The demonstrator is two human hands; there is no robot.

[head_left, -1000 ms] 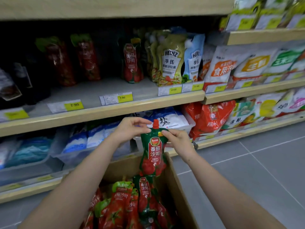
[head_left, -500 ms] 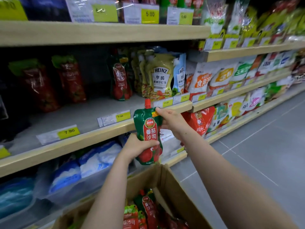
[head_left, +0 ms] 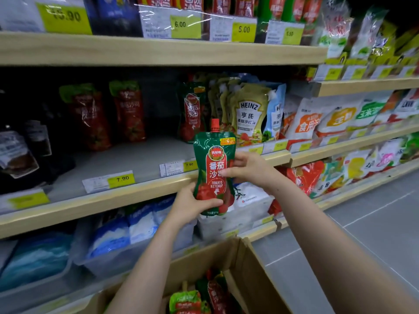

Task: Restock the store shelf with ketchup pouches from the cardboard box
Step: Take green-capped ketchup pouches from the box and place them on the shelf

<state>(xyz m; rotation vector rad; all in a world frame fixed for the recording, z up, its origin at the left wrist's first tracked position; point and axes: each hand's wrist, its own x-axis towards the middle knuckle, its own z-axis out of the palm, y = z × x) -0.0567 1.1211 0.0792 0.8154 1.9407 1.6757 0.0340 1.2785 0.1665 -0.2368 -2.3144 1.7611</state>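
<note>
A green and red ketchup pouch (head_left: 213, 171) is standing upright in the air, red cap up, label facing the person, just in front of the wooden lip of the middle shelf (head_left: 127, 196). The left hand (head_left: 192, 203) is gripping its lower end, thumb curling across the front over the tomato picture, fingers behind. The right hand (head_left: 248, 168) is holding its right edge at mid-height, fingertips lying over the label and thumb tucked behind.

Straight beyond the hands, the shelf board is showing bare grey, with 2 price tags reading 7.90 (head_left: 121, 179) clipped along its lip to the left of the left hand. Further back, above the pouch's cap, 1 matching pouch (head_left: 192, 114) is standing at the rear of the shelf, and 2 redder pouches (head_left: 106, 114) are standing well to the left of it. Just right of the cap, Heinz pouches (head_left: 249, 114) are crowding together.

Below the hands, between the forearms, an open cardboard box (head_left: 249, 275) is sitting with more ketchup pouches (head_left: 204, 295) lying inside. Under the left forearm, blue and white bags (head_left: 127, 227) are filling the lower shelf. Above it all, yellow tags reading 6.00 (head_left: 181, 24) and 5.00 are hanging on the top shelf.
</note>
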